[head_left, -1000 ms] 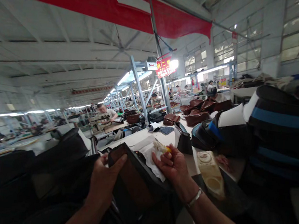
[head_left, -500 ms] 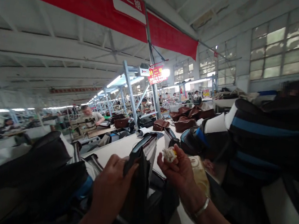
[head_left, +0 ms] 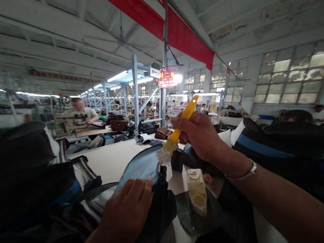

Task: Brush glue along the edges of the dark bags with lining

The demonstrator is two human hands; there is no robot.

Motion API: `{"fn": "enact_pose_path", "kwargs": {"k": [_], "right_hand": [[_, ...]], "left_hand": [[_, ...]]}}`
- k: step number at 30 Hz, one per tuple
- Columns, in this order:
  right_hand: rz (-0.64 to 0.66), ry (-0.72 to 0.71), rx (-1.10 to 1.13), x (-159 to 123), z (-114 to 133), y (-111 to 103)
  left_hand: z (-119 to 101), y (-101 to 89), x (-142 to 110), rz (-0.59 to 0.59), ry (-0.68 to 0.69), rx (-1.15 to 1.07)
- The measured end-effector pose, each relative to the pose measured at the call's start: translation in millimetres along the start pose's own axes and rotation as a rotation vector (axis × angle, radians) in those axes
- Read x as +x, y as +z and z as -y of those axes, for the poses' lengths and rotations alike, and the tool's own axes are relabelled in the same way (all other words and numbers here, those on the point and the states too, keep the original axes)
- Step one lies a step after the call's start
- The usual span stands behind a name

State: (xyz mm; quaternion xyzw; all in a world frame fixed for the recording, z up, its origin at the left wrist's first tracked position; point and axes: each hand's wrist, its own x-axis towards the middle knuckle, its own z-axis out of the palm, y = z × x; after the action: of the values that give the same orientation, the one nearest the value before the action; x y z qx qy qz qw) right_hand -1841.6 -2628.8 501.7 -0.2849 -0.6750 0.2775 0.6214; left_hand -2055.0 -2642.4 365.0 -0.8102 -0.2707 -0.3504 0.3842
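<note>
My right hand (head_left: pixel 203 138) is closed around the yellow handle of a brush (head_left: pixel 188 113). Its bristles, pale and clumped, point down at the edge of a black bag piece (head_left: pixel 166 206) with a light blue inner face (head_left: pixel 140 164); whether they touch it I cannot tell. My left hand (head_left: pixel 129 206) grips that piece from the near side, fingers folded over the blue face and the thumb side hidden. Just right of the piece, a yellowish plastic container (head_left: pixel 199 199) with a hole cut in it lies on a dark round base (head_left: pixel 180 212).
Black bag parts (head_left: pixel 21 159) are heaped at the left, and a tall stack of black and blue ones (head_left: pixel 265 144) rises at the right. The white tabletop (head_left: pixel 106 162) runs away ahead. Brown bags (head_left: pixel 163 132) lie farther back, and a co-worker (head_left: pixel 87 114) works at the left.
The brush has swung round from bristles up to bristles down, above the piece. The piece now leans open, showing its blue face. My right hand rose; the view turned slightly right.
</note>
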Motion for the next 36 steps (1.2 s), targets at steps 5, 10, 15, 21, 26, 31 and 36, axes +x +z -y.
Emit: {"fn": "enact_pose_path", "kwargs": {"k": [5,10,15,21,26,31,36], "right_hand": [[0.174,-0.159,-0.465,-14.2,-1.3,12.2],[0.323,-0.315,-0.86,-25.2,3.5,17.1],[0.327,-0.29,-0.864,-21.2,15.7,21.2],[0.345,-0.277,-1.032,-18.6,6.9,20.3],[0.347,-0.328,-0.705,-25.5,3.4,10.8],[0.223,-0.447,-0.695,-26.6,1.8,6.1],[0.312,-0.595,-0.592,-29.7,-7.1,12.2]], "left_hand": [[-4.4,-0.8,2.2,0.051,0.072,0.109],[-10.3,-3.3,7.8,0.035,0.069,0.107],[-15.9,-2.3,13.1,0.023,0.089,0.101],[-14.4,2.6,6.2,-0.012,0.095,0.086],[-7.0,8.7,-1.2,0.055,-0.096,-0.049],[2.4,0.0,11.3,0.186,-0.529,-0.598],[10.3,-11.4,18.8,0.296,-0.732,-0.883]]}}
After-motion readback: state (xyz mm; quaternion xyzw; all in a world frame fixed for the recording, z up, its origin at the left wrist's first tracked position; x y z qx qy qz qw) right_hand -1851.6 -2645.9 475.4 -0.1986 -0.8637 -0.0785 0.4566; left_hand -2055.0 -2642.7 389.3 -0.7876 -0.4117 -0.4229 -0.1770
